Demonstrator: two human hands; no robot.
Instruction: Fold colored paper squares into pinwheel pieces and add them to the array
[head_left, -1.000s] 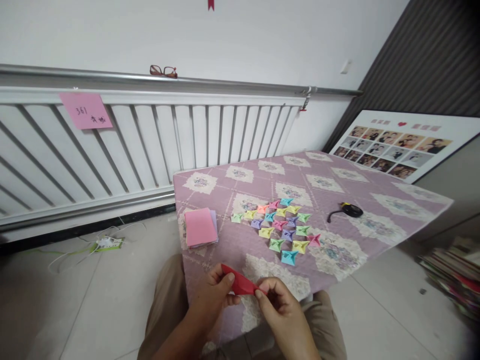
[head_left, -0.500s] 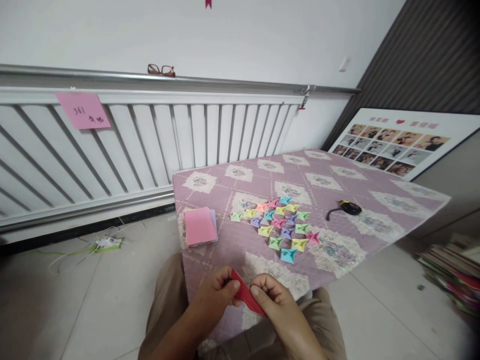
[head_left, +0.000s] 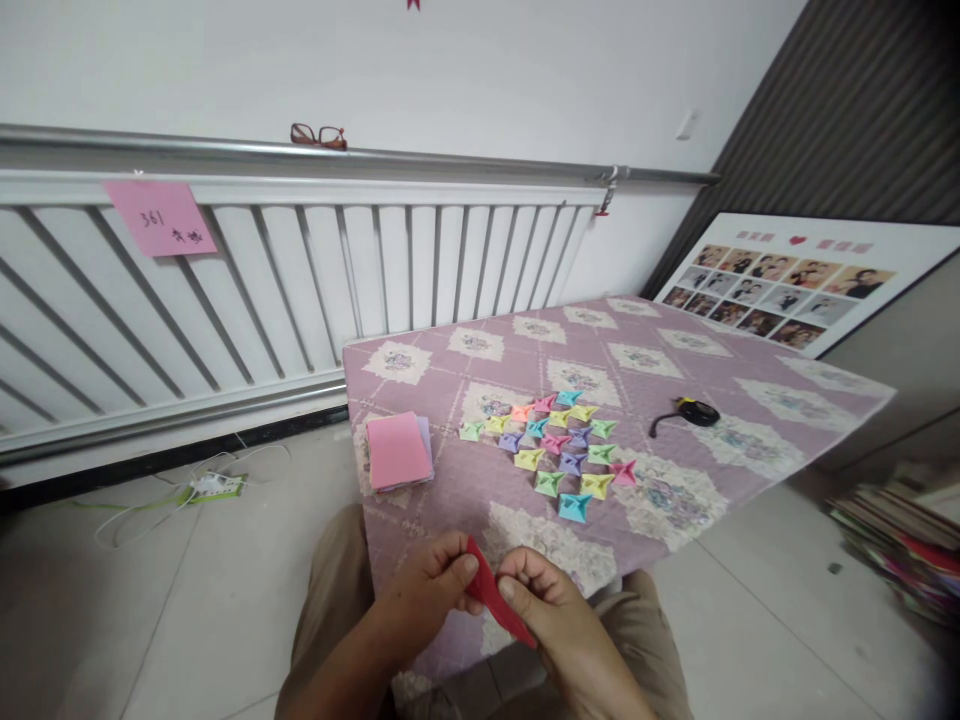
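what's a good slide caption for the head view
Left hand and right hand hold folded red paper; small colorful folded papers sit beyond on the tablecloth.

Open tablecloth (head_left: pixel 463 492) between paper stack (head_left: pixel 400 452) and folded papers (head_left: pixel 556 444), those papers blocking mid-table, black object (head_left: pixel 699 412) farther right

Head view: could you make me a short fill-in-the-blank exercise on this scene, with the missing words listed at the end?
1. The left hand and right hand both hold a folded paper coloured ____.
2. On the table, the top sheet of the stack of paper is ____.
3. The glasses rest on the pipe above the ____.
4. The number written on the hanging note is ____.

Missing words: red; pink; radiator; 361.
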